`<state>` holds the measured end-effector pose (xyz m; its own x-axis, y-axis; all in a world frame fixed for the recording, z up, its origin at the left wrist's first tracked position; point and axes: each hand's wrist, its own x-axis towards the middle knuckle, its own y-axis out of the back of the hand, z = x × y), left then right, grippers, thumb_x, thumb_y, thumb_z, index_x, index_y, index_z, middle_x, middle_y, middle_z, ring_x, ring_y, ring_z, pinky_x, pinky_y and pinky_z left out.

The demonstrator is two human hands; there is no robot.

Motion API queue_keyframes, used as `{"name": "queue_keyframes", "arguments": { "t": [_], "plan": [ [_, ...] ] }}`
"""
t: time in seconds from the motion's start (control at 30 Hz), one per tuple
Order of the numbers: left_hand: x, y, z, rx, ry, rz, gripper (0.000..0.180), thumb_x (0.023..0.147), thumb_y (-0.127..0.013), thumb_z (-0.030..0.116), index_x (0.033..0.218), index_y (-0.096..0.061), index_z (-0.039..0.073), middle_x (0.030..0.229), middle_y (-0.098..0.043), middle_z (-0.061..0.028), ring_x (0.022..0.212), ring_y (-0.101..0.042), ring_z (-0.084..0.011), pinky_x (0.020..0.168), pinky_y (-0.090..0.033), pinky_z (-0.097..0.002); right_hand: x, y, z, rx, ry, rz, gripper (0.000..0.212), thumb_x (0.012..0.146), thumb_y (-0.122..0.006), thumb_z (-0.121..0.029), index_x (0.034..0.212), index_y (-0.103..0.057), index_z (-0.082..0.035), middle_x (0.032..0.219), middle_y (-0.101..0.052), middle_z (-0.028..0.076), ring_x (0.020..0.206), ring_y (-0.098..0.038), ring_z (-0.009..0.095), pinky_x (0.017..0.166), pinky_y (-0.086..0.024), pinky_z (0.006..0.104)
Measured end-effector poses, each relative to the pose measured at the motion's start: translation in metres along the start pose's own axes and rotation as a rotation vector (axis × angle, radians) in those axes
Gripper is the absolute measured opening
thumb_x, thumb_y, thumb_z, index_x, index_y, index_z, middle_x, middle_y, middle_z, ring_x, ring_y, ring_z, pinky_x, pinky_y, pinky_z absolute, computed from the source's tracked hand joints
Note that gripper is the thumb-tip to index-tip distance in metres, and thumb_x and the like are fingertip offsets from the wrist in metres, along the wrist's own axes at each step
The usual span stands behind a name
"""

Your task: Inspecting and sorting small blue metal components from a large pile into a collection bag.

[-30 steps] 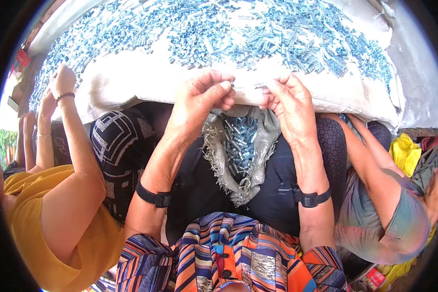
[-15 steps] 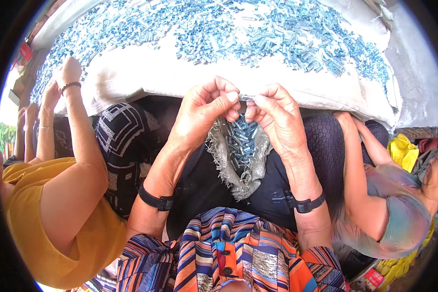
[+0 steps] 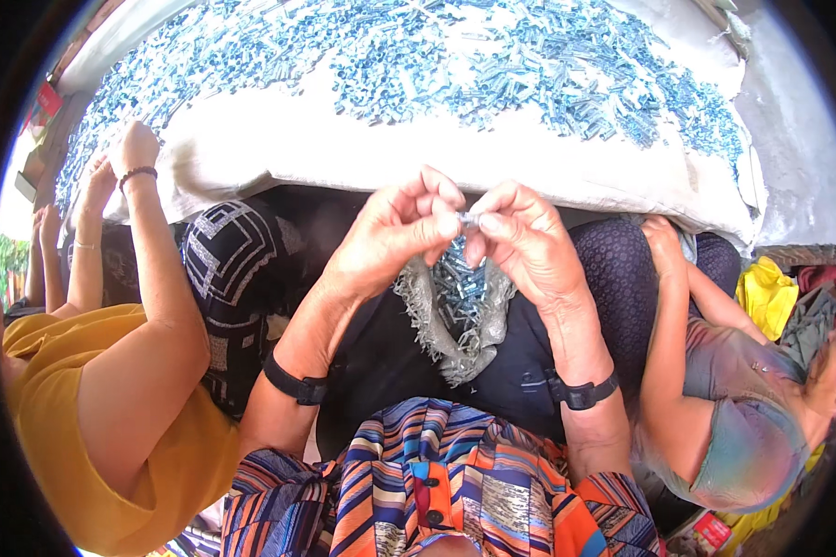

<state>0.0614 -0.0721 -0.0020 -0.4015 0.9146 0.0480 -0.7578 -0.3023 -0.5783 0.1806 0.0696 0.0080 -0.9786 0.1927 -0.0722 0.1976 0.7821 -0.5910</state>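
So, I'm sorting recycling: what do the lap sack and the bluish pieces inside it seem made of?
The sack looks like woven plastic, dull grey: its rim frays into coarse strands. The pieces look glossy, perhaps metal or plastic: they glint bluish, but are too small to tell.

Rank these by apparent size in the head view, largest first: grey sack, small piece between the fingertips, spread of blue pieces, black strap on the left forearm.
1. Spread of blue pieces
2. Grey sack, though partly hidden
3. Black strap
4. Small piece
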Motion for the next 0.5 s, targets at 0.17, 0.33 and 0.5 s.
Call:
{"name": "queue_keyframes", "arguments": {
  "t": [0.17,0.33,0.5],
  "plan": [
    [-0.008,0.005,-0.006,-0.117,0.118,-0.140,0.024,0.084,-0.066,0.016,0.101,-0.053,0.007,0.073,-0.053,0.0045,0.062,-0.045,-0.0036,0.055,-0.035,-0.0178,-0.005,0.004,0.006,0.111,-0.108,-0.085,0.007,0.088,-0.057,-0.008,0.090,-0.058,-0.001,0.081,-0.061,0.009,0.067,-0.061,0.016,0.061,-0.052,0.0276],
    [-0.003,0.014,0.005,0.237,0.146,-0.078,0.031,0.079,-0.072,0.020,0.101,-0.054,0.007,0.073,-0.048,0.0066,0.063,-0.041,-0.0022,0.055,-0.031,-0.0182,-0.004,0.005,-0.015,-0.346,-0.059,-0.001,0.012,0.087,-0.061,-0.010,0.094,-0.061,0.000,0.087,-0.063,0.005,0.077,-0.061,0.012,0.070,-0.050,0.0253],
    [0.025,0.025,0.022,0.923,-0.006,0.235,0.012,0.083,-0.064,0.012,0.088,-0.059,0.002,0.073,-0.058,0.0001,0.067,-0.052,-0.0088,0.061,-0.042,-0.0241,0.026,0.036,-0.047,-1.159,0.198,0.466,0.013,0.083,-0.060,-0.008,0.092,-0.061,0.000,0.081,-0.063,0.003,0.072,-0.055,0.009,0.068,-0.046,0.0251]
  ]
}}
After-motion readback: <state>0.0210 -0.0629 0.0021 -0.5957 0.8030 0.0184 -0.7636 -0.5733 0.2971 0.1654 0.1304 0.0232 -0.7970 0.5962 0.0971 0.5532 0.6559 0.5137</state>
